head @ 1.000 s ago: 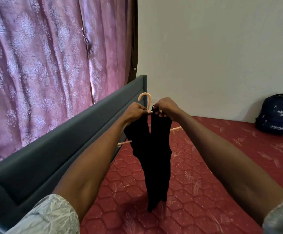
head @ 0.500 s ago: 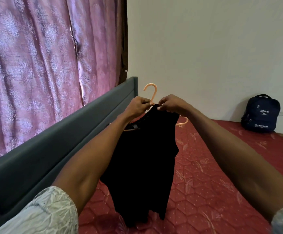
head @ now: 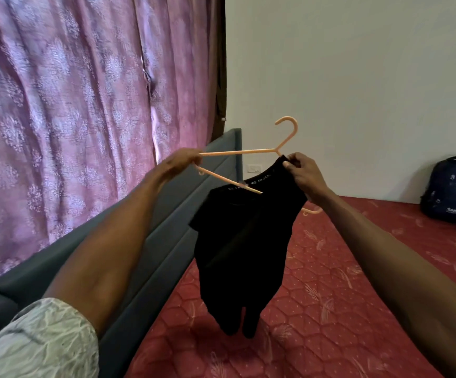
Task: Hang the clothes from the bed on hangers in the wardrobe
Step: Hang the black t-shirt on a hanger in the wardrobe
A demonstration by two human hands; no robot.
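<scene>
Your left hand [head: 184, 160] grips the left end of the peach plastic hanger [head: 237, 152], fingers curled round the corner where the shoulder arm meets the lower bar. The hanger is tilted, its hook up and to the right against the white wall [head: 357, 77], its lower bar slanting down to the right and running into the neck opening of the black garment [head: 244, 241]. The hanger's far right tip shows just below your right forearm, peach against the mattress.

Your right hand [head: 304, 175] pinches the top edge of the black garment, close under the base of the hook. The fingers are curled on the fabric; whether they also touch the hanger cannot be told. The garment hangs down from that pinch, between your two forearms, nearer the right hand than the left. Its collar band carries pale lettering, too small to read. Its lower hem hangs in two lobes above the red quilted mattress [head: 330, 296], apart from it, with a shadow beneath.

The bed's grey padded headboard [head: 145, 241] runs along the left side, under your left arm. Behind it hangs a pink patterned curtain [head: 71, 105]. A dark blue backpack [head: 453, 192] stands upright on the far right of the mattress against the wall, well apart from both hands. A white wall socket [head: 254, 168] shows beside the headboard's end.
</scene>
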